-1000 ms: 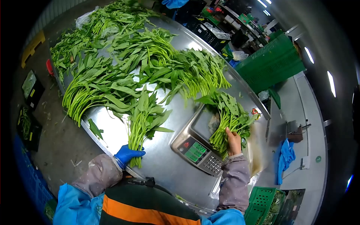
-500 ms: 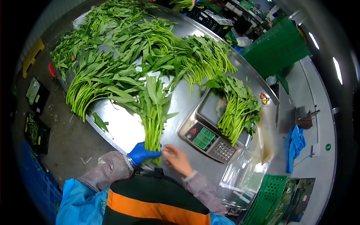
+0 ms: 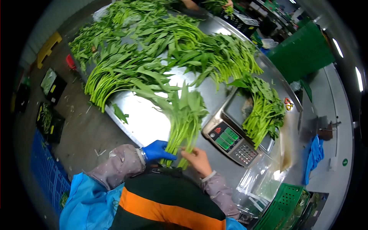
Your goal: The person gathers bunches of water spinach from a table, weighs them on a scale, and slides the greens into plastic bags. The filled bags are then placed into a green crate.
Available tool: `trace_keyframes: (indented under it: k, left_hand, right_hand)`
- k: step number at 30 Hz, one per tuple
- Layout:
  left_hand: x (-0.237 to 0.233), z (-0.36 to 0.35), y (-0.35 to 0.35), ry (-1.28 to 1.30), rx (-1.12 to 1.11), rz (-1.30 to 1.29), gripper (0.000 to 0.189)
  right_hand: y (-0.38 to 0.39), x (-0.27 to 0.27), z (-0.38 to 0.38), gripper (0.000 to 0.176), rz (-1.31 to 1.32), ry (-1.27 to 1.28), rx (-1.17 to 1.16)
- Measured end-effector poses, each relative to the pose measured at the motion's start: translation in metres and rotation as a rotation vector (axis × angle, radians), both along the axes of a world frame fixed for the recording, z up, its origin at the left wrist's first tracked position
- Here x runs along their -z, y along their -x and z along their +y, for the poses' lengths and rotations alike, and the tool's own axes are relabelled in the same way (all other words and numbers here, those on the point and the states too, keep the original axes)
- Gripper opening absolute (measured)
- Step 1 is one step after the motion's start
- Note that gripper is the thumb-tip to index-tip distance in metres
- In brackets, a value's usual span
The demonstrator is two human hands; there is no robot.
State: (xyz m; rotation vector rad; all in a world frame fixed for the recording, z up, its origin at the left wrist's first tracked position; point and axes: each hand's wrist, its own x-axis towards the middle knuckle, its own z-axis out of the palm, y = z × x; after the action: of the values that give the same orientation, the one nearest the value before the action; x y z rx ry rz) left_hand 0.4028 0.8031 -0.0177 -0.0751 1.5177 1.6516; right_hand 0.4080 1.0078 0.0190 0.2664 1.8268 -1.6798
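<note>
My left hand [image 3: 157, 150], in a blue glove, grips the lower stems of a bunch of leafy greens [image 3: 184, 115], long-stemmed like water spinach. The leaves point away from me over the metal table [image 3: 145, 119]. My bare right hand [image 3: 199, 161] pinches several stems on the bunch's right side, where it fans apart. Just right of the bunch stands a digital scale [image 3: 234, 143] with lit green displays. Another bunch of the greens [image 3: 262, 111] lies on its pan. The stem ends between my hands are partly hidden.
Piles of greens [image 3: 115, 73] cover the table's far and left side. Clear plastic bags [image 3: 257, 188] lie at the near right beside a green crate [image 3: 278, 203]. Red and yellow rings [image 3: 288, 104] sit beyond the scale. Another person's hand [image 3: 229, 4] shows at the top.
My right hand has closed on stems at the bunch's right side, and the bunch has spread wider. The whole view has shifted, moving the table and scale rightward in the picture.
</note>
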Motion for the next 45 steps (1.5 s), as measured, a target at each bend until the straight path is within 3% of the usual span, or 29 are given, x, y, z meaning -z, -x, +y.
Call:
trace_keyframes:
  k: [2, 5, 9, 12, 14, 16, 18, 20, 21, 22, 23, 25, 26, 27, 28, 30, 32, 34, 36, 38, 40, 43, 45]
  left_hand:
    - [0.002, 0.007, -0.003, -0.139, -0.081, -0.030, 0.043]
    - [-0.007, 0.020, -0.005, -0.066, -0.039, 0.071, 0.049]
    - [-0.007, 0.028, -0.008, 0.057, -0.038, 0.279, 0.049]
    - [-0.015, 0.031, -0.012, 0.136, -0.213, 0.498, 0.040]
    - [-0.028, 0.033, -0.007, -0.086, -0.431, 0.390, 0.035]
    - [-0.023, 0.030, 0.004, 0.068, -0.450, 0.396, 0.029]
    - [0.012, 0.022, 0.015, 0.130, -0.498, 0.409, 0.024]
    - [0.043, 0.018, 0.018, 0.075, -0.566, 0.205, 0.026]
    - [0.042, 0.014, 0.018, 0.222, -0.506, 0.170, 0.026]
    - [0.042, 0.012, 0.018, 0.370, -0.447, 0.136, 0.026]
    - [0.049, 0.012, 0.018, 0.300, -0.513, 0.167, 0.025]
    - [0.043, 0.005, 0.017, 0.120, -0.515, 0.139, 0.049]
    - [0.042, 0.004, 0.015, 0.041, -0.543, 0.139, 0.060]
    - [0.048, -0.003, 0.012, 0.163, -0.519, 0.230, 0.069]
    - [0.058, -0.013, 0.007, 0.288, -0.492, 0.321, 0.079]
    - [0.056, -0.023, -0.012, 0.851, -0.560, 0.652, 0.082]
    - [0.020, -0.006, -0.003, 0.939, -0.547, 0.859, 0.081]
    - [-0.031, 0.031, 0.014, 0.836, -0.520, 0.785, 0.067]
    - [-0.058, 0.062, 0.038, 0.695, -0.517, 0.708, 0.055]
    - [-0.094, 0.105, 0.058, 0.635, -0.385, 0.960, 0.037]
    - [-0.132, 0.159, 0.073, 0.628, -0.259, 1.180, 0.034]
    - [-0.155, 0.228, 0.093, 0.451, 0.011, 1.382, 0.028]
    - [-0.149, 0.276, 0.108, 0.324, 0.202, 1.490, 0.025]
  right_hand:
    - [-0.003, 0.015, -0.002, 0.028, 0.002, 0.036, -0.021]
    - [-0.004, 0.013, -0.011, 0.025, -0.025, 0.022, 0.003]
    - [-0.010, 0.041, -0.011, 0.029, 0.310, -0.190, -0.069]
    - [-0.001, -0.003, -0.016, 0.032, 0.629, -0.304, -0.077]
    - [0.006, -0.031, -0.011, 0.037, 0.598, -0.257, -0.031]
    - [0.013, -0.048, 0.000, 0.039, 0.582, -0.200, 0.052]
    - [0.017, -0.074, 0.039, 0.040, 0.680, -0.330, 0.082]
    - [0.018, -0.075, 0.100, 0.035, 0.641, -0.316, 0.319]
    - [0.020, -0.087, 0.139, 0.034, 0.606, -0.371, 0.372]
    - [0.022, -0.083, 0.185, 0.035, 0.639, -0.491, 0.502]
    - [0.023, -0.088, 0.227, 0.040, 0.636, -0.519, 0.587]
    - [0.028, -0.078, 0.321, 0.046, 0.740, -0.951, 0.622]
    - [0.028, -0.067, 0.366, 0.054, 0.664, -1.191, 0.598]
    - [0.025, -0.050, 0.412, 0.063, 0.687, -1.543, 0.446]
    - [0.023, -0.047, 0.426, 0.065, 0.558, -1.625, 0.409]
    - [0.031, -0.037, 0.463, 0.069, 0.287, -1.758, 0.332]
    - [0.040, -0.018, 0.483, 0.064, 0.146, -1.884, 0.179]
    - [0.045, 0.018, 0.508, 0.054, 0.158, -2.018, 0.095]
    - [0.058, 0.022, 0.526, 0.040, 0.088, -1.884, -0.004]
    - [0.056, 0.017, 0.526, 0.031, 0.082, -1.821, -0.067]
    - [0.046, -0.023, 0.499, 0.025, 0.167, -1.840, -0.091]
    - [0.035, -0.095, 0.446, 0.037, -0.066, -1.662, -0.302]
    - [0.033, -0.080, 0.435, 0.044, 0.505, -1.341, 0.047]
